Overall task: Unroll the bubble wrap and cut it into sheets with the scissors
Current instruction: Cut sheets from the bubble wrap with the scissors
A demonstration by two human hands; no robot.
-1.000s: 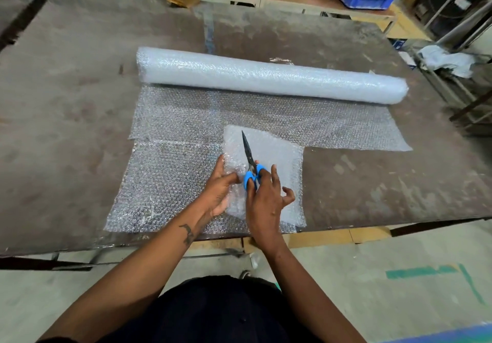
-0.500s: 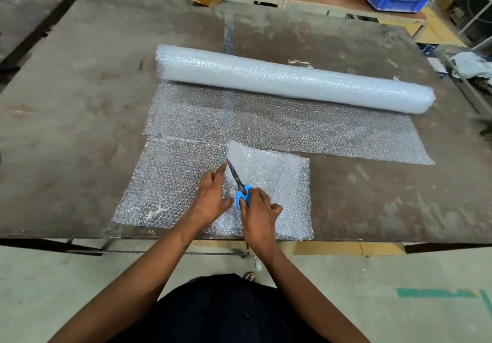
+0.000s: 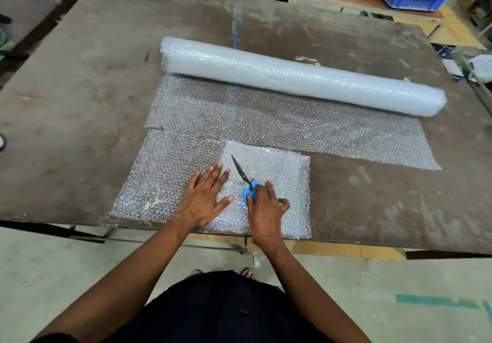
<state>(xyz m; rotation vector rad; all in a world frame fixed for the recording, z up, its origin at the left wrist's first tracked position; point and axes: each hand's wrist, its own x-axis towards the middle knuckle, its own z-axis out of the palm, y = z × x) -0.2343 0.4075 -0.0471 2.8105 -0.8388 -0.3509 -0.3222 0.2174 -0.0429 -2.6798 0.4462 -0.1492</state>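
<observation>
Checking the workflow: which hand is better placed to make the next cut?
The right hand: it already grips the scissors, blades over the bubble wrap. The left hand lies flat, pinning the wrap.

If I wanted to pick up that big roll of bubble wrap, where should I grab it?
Probably around the middle of the bubble wrap roll, reaching from the far side with both hands: it is long, lies flat, and its unrolled sheet trails toward the person.

Roll (image 3: 300,75) at the back of the worktop (image 3: 80,97), unrolled wrap (image 3: 279,121) in front of it, small sheet (image 3: 282,172) on top near the front edge.
</observation>
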